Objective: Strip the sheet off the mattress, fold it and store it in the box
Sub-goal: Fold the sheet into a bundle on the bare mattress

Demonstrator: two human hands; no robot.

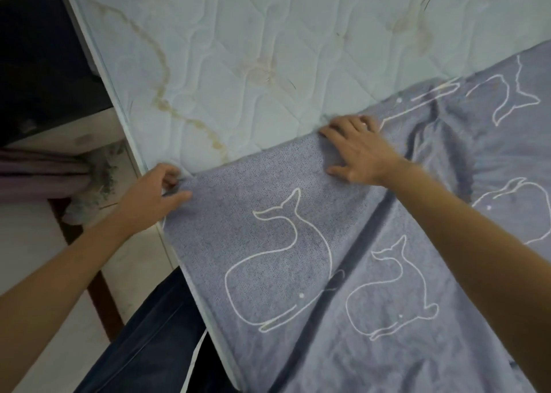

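Covering part of mattress (238, 49) | sheet (268, 231): grey-blue, white whale outlines, creased

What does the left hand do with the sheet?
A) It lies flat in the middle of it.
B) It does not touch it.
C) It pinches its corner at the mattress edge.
C: the left hand pinches the corner of the sheet, right at the edge of the mattress.
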